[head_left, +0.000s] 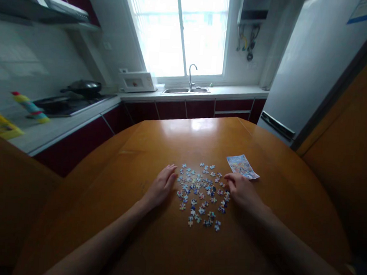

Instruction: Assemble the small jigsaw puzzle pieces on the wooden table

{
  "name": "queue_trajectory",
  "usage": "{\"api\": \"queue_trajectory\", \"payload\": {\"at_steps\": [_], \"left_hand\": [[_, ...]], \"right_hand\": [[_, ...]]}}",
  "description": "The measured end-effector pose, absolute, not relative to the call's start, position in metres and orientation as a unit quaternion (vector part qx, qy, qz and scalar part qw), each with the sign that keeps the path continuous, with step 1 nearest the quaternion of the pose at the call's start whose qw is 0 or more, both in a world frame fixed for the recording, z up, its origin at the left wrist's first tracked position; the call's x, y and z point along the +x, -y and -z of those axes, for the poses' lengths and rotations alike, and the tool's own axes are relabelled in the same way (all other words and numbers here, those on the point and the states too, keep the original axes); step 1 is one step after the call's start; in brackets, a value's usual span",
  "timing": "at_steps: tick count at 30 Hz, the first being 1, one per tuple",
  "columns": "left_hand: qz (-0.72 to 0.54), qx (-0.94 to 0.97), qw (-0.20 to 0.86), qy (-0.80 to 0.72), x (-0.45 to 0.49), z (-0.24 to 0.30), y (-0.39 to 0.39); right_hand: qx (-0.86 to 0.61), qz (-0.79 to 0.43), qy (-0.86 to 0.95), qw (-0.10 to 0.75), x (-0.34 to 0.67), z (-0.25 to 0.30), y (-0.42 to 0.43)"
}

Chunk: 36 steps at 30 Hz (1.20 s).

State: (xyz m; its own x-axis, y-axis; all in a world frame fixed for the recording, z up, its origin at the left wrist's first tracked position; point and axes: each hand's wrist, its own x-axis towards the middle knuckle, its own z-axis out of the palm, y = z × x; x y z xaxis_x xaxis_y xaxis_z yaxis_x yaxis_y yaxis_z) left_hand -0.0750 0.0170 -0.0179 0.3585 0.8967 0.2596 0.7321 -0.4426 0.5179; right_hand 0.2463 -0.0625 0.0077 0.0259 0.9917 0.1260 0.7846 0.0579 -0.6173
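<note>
Loose jigsaw puzzle pieces (201, 195), mostly pale blue and white with some dark blue and pink, lie spread on the wooden table (170, 141). My left hand (162, 183) rests on the tabletop at the left edge of the pieces, its fingers stretched forward and holding nothing. On the opposite side of the spread, my right hand (238, 188) lies with loosely bent fingers near the outermost pieces, and nothing shows in it. A printed picture sheet (242, 166) lies flat just beyond my right hand, partly covered by it.
Behind the table runs a counter with a sink (176, 90), a faucet (190, 76) and a white microwave (137, 82). On the left are a stove with a lidded pan (84, 88) and a colourful bottle (31, 108). A tall refrigerator (310, 67) stands right.
</note>
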Motion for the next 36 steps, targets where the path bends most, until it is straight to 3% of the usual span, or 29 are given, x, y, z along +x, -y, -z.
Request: {"api": "queue_trajectory", "payload": {"at_steps": [4, 8, 17, 27, 36], "left_hand": [[-0.251, 0.805, 0.201, -0.499, -0.074, -0.005, -0.014], [-0.200, 0.868, 0.167, -0.422, -0.057, -0.018, -0.017], [-0.014, 0.916, 0.121, -0.382, -0.039, 0.008, -0.051], [-0.041, 0.931, 0.125, -0.341, -0.053, 0.002, -0.037], [-0.046, 0.930, 0.112, -0.348, -0.094, -0.006, -0.009]], "right_hand": [[-0.639, -0.168, 0.701, 0.268, 0.230, -0.017, 0.059], [-0.581, -0.149, 0.764, 0.237, 0.216, -0.011, 0.029], [-0.501, -0.156, 0.838, 0.146, 0.222, 0.022, -0.014], [-0.494, -0.151, 0.839, 0.174, 0.238, 0.031, 0.023], [-0.484, -0.173, 0.818, 0.259, 0.242, 0.037, 0.019]]}}
